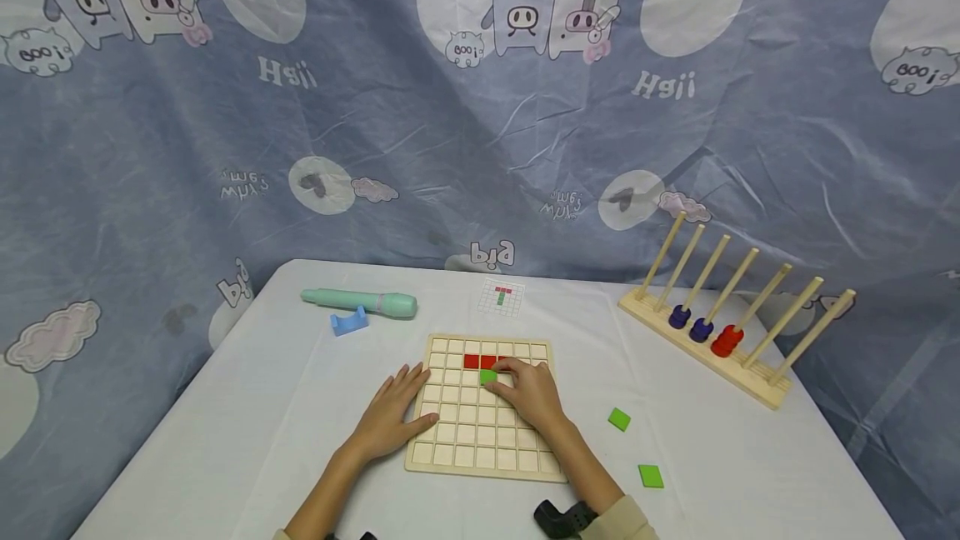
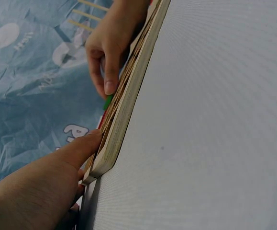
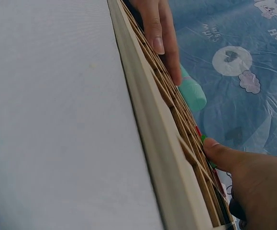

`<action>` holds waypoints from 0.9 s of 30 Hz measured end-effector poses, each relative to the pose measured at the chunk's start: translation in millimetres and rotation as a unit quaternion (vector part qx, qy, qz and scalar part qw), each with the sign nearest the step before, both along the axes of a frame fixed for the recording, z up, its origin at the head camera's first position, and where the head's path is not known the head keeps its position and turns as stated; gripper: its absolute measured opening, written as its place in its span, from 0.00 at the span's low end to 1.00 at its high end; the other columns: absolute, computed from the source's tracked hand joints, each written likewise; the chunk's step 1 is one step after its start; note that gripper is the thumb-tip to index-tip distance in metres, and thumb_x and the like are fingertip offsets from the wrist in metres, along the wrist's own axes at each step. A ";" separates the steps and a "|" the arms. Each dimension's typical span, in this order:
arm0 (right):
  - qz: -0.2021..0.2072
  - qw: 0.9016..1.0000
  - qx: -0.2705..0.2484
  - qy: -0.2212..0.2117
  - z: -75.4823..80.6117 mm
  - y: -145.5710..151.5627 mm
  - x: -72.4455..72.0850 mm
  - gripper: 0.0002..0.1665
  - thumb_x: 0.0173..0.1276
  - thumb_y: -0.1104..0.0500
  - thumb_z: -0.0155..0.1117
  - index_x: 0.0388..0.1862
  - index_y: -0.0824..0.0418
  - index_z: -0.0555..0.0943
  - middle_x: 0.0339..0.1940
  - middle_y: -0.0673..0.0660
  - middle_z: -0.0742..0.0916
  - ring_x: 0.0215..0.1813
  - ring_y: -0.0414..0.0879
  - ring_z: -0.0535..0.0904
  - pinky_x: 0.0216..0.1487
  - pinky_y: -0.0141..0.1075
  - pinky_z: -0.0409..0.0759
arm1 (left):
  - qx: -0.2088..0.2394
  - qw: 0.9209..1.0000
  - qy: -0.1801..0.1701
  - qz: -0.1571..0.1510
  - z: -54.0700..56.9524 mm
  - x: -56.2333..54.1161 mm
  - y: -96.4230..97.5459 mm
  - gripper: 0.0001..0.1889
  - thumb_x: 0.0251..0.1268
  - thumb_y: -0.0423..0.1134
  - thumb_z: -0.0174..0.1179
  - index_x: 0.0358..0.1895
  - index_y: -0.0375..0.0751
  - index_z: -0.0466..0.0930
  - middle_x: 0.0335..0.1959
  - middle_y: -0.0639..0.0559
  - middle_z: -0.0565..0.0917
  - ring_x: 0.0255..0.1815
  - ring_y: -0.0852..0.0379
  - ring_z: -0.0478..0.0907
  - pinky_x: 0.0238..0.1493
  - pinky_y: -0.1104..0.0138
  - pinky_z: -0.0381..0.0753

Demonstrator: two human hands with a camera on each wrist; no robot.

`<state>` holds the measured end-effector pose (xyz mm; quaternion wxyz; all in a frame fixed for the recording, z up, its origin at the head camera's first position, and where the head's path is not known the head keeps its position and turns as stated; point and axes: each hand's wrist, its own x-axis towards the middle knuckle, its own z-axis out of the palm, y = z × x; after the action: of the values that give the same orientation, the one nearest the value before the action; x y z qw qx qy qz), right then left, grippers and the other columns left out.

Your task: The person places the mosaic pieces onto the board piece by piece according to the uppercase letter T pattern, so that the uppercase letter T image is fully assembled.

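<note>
A wooden grid board (image 1: 465, 440) lies flat on the table. My right hand (image 1: 532, 392) pinches a green square tile (image 1: 488, 377) between thumb and fingers, in the row just under a line of red tiles (image 1: 480, 362). The rightmost red one is partly covered by the fingers. In the left wrist view the green tile (image 2: 108, 102) stands tilted at the board's surface under the fingertips. On the board's left side rests my left hand (image 1: 390, 419), fingers spread along the edge and thumb over the border.
Two loose green tiles (image 1: 619, 419) lie right of the board. Behind it is a pattern card (image 1: 501, 297) with a red and green T. A wooden peg rack (image 1: 705, 348) with blue and red rings stands at right; a green microphone-shaped object (image 1: 360, 301) and blue holder (image 1: 349, 322) lie at left.
</note>
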<state>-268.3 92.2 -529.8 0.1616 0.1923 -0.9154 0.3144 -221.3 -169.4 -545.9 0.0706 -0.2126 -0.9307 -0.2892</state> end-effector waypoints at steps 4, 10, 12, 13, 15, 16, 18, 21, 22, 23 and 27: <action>-0.001 1.000 0.002 -0.004 -0.4 0.3 -0.5 0.19 0.50 0.46 0.73 0.38 0.55 0.84 0.15 0.40 0.77 0.16 0.36 0.55 0.35 0.38 0.62 | 0.000 1.000 -0.003 0.000 0.4 -0.3 0.0 0.40 0.60 0.59 0.56 0.69 0.39 0.58 0.70 0.44 0.58 0.71 0.43 0.48 0.68 0.48 0.45; -0.001 1.000 0.000 -0.005 -1.2 0.5 0.0 0.19 0.50 0.47 0.73 0.38 0.55 0.84 0.28 0.45 0.86 0.17 0.35 0.59 0.36 0.37 0.63 | 0.001 1.000 -0.015 0.002 2.2 1.1 0.4 0.40 0.60 0.60 0.55 0.70 0.40 0.58 0.71 0.45 0.57 0.72 0.45 0.47 0.69 0.50 0.43; -0.001 1.000 -0.002 -0.007 -1.7 0.7 0.6 0.19 0.50 0.47 0.73 0.39 0.55 0.84 0.27 0.45 0.86 0.18 0.35 0.60 0.37 0.38 0.64 | 0.003 1.000 -0.017 0.002 2.2 1.2 0.5 0.40 0.60 0.60 0.55 0.70 0.40 0.58 0.71 0.45 0.57 0.72 0.45 0.47 0.69 0.51 0.43; 0.000 1.000 -0.004 -0.007 -1.9 0.7 0.8 0.19 0.50 0.47 0.73 0.39 0.54 0.83 0.28 0.45 0.85 0.18 0.35 0.60 0.37 0.38 0.65 | 0.004 1.000 -0.019 0.003 2.1 1.4 0.6 0.40 0.60 0.60 0.55 0.70 0.40 0.58 0.71 0.45 0.57 0.72 0.45 0.47 0.69 0.51 0.43; 0.000 1.000 -0.006 -0.005 -2.9 1.0 0.7 0.19 0.49 0.47 0.73 0.38 0.54 0.83 0.24 0.43 0.84 0.17 0.35 0.58 0.37 0.38 0.64 | 0.005 1.000 -0.018 0.003 1.9 1.3 0.8 0.40 0.60 0.60 0.55 0.70 0.39 0.58 0.71 0.45 0.57 0.72 0.45 0.47 0.69 0.50 0.43; 0.000 1.000 -0.006 -0.005 -3.0 1.0 0.9 0.19 0.50 0.47 0.73 0.38 0.54 0.83 0.20 0.42 0.82 0.17 0.35 0.57 0.36 0.38 0.64 | 0.005 1.000 -0.016 0.004 1.7 1.3 0.9 0.40 0.60 0.60 0.55 0.70 0.39 0.58 0.71 0.45 0.57 0.72 0.45 0.47 0.69 0.50 0.43; 0.002 1.000 -0.003 -0.002 -3.2 1.2 1.2 0.19 0.50 0.47 0.72 0.38 0.54 0.83 0.15 0.41 0.77 0.17 0.35 0.56 0.35 0.37 0.63 | 0.005 1.000 -0.015 0.004 1.3 1.3 0.9 0.40 0.60 0.59 0.55 0.70 0.40 0.58 0.71 0.45 0.57 0.72 0.45 0.47 0.69 0.51 0.43; 0.003 1.000 -0.001 -0.007 -3.3 1.6 1.5 0.18 0.51 0.47 0.72 0.39 0.53 0.83 0.10 0.40 0.68 0.16 0.35 0.54 0.34 0.36 0.61 | 0.007 1.000 -0.012 0.004 0.7 1.1 1.0 0.40 0.59 0.59 0.56 0.70 0.39 0.58 0.71 0.45 0.57 0.72 0.45 0.47 0.69 0.50 0.44; 0.003 1.000 -0.002 -0.008 -3.1 1.8 1.6 0.18 0.51 0.47 0.72 0.39 0.53 0.83 0.10 0.39 0.67 0.16 0.35 0.54 0.34 0.36 0.60 | 0.006 1.000 -0.013 0.005 0.6 1.1 1.0 0.40 0.59 0.59 0.56 0.70 0.40 0.58 0.71 0.45 0.57 0.72 0.45 0.47 0.69 0.50 0.44; 0.003 1.000 -0.002 -0.010 -3.0 2.2 1.7 0.18 0.51 0.46 0.72 0.39 0.53 0.83 0.09 0.39 0.67 0.16 0.35 0.54 0.33 0.36 0.60 | 0.006 1.000 -0.013 0.005 0.8 1.1 1.0 0.40 0.59 0.59 0.56 0.70 0.40 0.58 0.71 0.45 0.57 0.72 0.45 0.47 0.69 0.50 0.44; 0.003 1.000 -0.012 -0.016 -0.8 6.2 3.8 0.20 0.50 0.46 0.72 0.40 0.53 0.84 0.08 0.40 0.66 0.15 0.35 0.55 0.36 0.37 0.63 | 0.003 1.000 -0.024 0.008 2.1 1.4 1.1 0.40 0.59 0.60 0.55 0.70 0.41 0.57 0.71 0.46 0.56 0.72 0.46 0.46 0.69 0.52 0.42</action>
<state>-264.5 98.4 -530.6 0.1488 0.1878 -0.9135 0.3288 -220.0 -168.3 -543.8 0.0514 -0.1984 -0.9330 -0.2959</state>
